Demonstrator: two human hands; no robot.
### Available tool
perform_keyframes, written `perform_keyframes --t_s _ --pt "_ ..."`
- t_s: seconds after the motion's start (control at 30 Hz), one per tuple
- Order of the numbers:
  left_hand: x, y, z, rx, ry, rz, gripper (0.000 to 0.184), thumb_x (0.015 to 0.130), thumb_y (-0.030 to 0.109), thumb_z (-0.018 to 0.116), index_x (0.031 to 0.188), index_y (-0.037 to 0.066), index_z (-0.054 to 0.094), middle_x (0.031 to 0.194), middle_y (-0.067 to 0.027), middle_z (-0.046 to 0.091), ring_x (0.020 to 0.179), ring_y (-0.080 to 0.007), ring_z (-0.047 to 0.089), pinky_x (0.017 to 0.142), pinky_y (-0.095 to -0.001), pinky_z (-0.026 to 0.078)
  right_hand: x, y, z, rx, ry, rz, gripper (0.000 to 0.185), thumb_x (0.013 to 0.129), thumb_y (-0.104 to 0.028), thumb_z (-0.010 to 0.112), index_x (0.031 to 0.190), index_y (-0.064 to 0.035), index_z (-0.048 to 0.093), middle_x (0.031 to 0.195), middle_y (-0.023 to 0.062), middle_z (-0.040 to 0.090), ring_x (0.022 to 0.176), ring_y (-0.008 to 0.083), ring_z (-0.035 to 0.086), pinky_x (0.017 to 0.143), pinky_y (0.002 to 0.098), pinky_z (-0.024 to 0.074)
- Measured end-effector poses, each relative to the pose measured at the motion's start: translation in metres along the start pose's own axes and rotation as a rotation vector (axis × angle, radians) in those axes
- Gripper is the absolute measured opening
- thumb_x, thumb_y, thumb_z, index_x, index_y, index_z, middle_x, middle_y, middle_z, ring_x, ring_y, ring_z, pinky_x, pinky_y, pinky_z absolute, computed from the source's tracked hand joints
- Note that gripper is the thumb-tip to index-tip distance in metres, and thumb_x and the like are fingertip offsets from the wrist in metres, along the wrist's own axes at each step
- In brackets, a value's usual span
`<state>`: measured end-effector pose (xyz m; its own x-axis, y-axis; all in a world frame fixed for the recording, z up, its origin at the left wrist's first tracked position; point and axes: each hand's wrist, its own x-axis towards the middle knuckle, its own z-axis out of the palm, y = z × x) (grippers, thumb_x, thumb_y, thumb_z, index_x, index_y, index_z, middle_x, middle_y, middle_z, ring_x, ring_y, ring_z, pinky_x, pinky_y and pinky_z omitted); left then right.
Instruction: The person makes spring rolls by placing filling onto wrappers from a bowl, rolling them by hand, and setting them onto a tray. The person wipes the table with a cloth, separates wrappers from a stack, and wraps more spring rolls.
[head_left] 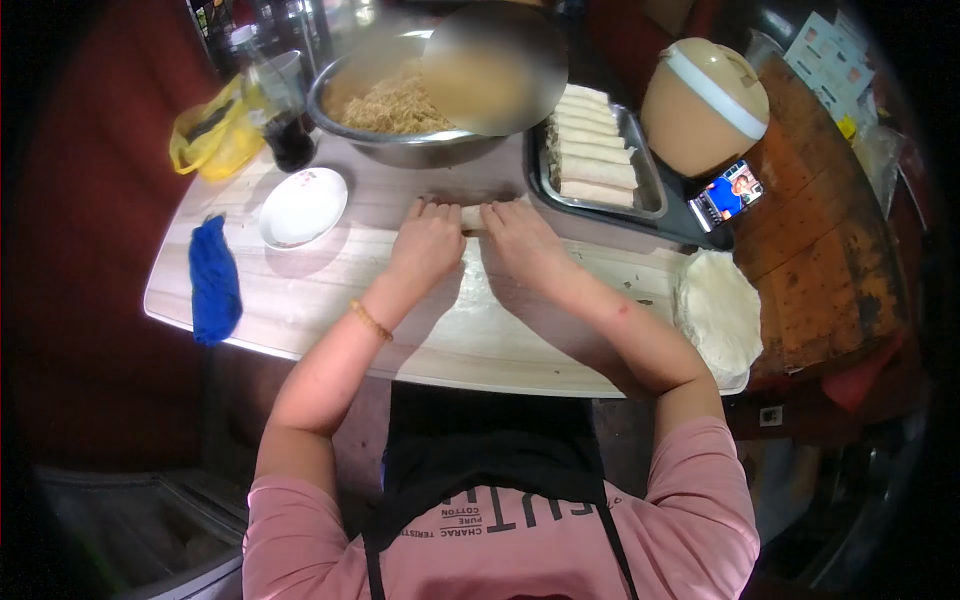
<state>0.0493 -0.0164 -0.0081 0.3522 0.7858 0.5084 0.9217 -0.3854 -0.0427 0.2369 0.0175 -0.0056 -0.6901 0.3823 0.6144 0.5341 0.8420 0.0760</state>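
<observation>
Both hands (476, 240) curl closed around a pale roll (471, 220) on the tabletop (420, 345), near the metal bowl (425, 150); seemingly soft, light dough, best held lightly at both ends.

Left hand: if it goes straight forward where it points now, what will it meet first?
Beyond the pale roll at its fingers, the left hand would likely meet the metal bowl first, though this one view leaves depth unclear.

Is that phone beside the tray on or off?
On: the phone's screen is lit, showing a bright, colourful picture.
</observation>
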Motion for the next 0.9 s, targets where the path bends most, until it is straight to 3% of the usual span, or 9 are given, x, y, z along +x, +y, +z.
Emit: perform_keyframes --t_s 0.07,0.13,0.2,0.3,0.37,0.5,0.57,0.73,0.9 --pt "0.003 0.004 -0.010 0.022 -0.144 -0.068 0.017 0.083 0.011 0.056 0.090 -0.001 0.065 0.097 -0.0199 0.070 0.110 -0.0324 0.064 0.106 -0.0496 0.039 -0.002 0.002 0.007 -0.049 0.047 -0.022 0.031 0.081 -0.010 0.059 0.107 0.0069 0.058 0.096 0.0185 0.062 0.092 0.0347 0.060 0.088 0.0455 0.0473" --pt "0.006 -0.004 0.009 0.051 -0.117 -0.075 0.020 0.082 0.012 0.056 0.093 -0.001 0.065 0.099 -0.0217 0.070 0.113 -0.0342 0.063 0.109 -0.0530 0.035 0.005 0.002 0.004 -0.100 0.096 -0.045 0.035 0.082 -0.009 0.058 0.112 0.0084 0.057 0.098 0.0196 0.063 0.095 0.0349 0.060 0.091 0.0450 0.0472" --pt "0.012 -0.010 0.017 0.081 -0.089 -0.081 0.023 0.081 0.013 0.056 0.096 -0.001 0.066 0.102 -0.0235 0.070 0.116 -0.0360 0.061 0.111 -0.0565 0.031 0.014 0.002 -0.008 0.107 -0.318 0.179 0.053 0.082 0.000 0.055 0.132 0.0121 0.045 0.122 0.0286 0.060 0.121 0.0402 0.054 0.110 0.0470 0.0392" --pt "0.023 -0.013 0.008 0.038 -0.340 -0.148 0.025 0.079 0.012 0.056 0.098 -0.002 0.062 0.116 -0.0290 0.065 0.123 -0.0377 0.056 0.113 -0.0576 0.029 0.020 0.007 -0.007 0.159 -0.346 0.218 0.053 0.081 -0.001 0.056 0.131 0.0130 0.045 0.118 0.0297 0.061 0.118 0.0397 0.056 0.109 0.0481 0.0401" --pt "0.030 -0.013 0.001 0.018 -0.525 -0.197 0.035 0.081 0.013 0.055 0.111 -0.004 0.062 0.131 -0.0291 0.058 0.135 -0.0375 0.046 0.115 -0.0571 0.027 0.022 0.010 -0.002 0.145 -0.350 0.210 0.052 0.082 -0.002 0.057 0.131 0.0122 0.046 0.114 0.0295 0.062 0.113 0.0407 0.058 0.106 0.0474 0.0420" --pt "0.027 -0.024 0.029 0.001 -0.384 -0.237 0.055 0.080 0.017 0.054 0.131 -0.006 0.053 0.135 -0.0285 0.055 0.138 -0.0355 0.044 0.116 -0.0582 0.023 0.021 0.009 0.014 0.065 -0.263 0.180 0.044 0.084 -0.010 0.059 0.125 0.0074 0.052 0.103 0.0274 0.063 0.096 0.0423 0.061 0.098 0.0463 0.0461" --pt "0.024 -0.024 0.037 -0.057 -0.281 -0.244 0.069 0.080 0.016 0.055 0.143 -0.007 0.039 0.147 -0.0276 0.044 0.143 -0.0355 0.036 0.116 -0.0592 0.023 0.023 0.008 0.017 0.046 -0.251 0.136 0.041 0.086 -0.014 0.060 0.122 0.0051 0.054 0.101 0.0260 0.063 0.094 0.0413 0.061 0.096 0.0481 0.0461" --pt "0.013 -0.028 0.017 -0.190 -0.300 -0.324 0.069 0.085 0.018 0.055 0.149 -0.002 0.034 0.155 -0.0247 0.032 0.146 -0.0396 0.026 0.118 -0.0550 0.021 0.023 0.011 0.030 -0.147 -0.170 0.015 0.033 0.089 -0.024 0.061 0.115 -0.0034 0.058 0.095 0.0217 0.063 0.093 0.0381 0.061 0.095 0.0578 0.0398" --pt "-0.046 -0.021 -0.022 -0.403 -0.186 -0.268 0.076 0.085 0.019 0.063 0.150 -0.001 0.030 0.156 -0.0279 0.027 0.147 -0.0388 0.024 0.117 -0.0574 0.021 0.028 0.024 0.035 -0.152 -0.098 -0.068 0.036 0.088 -0.028 0.062 0.114 -0.0029 0.060 0.101 0.0183 0.063 0.101 0.0349 0.059 0.095 0.0549 0.0402"
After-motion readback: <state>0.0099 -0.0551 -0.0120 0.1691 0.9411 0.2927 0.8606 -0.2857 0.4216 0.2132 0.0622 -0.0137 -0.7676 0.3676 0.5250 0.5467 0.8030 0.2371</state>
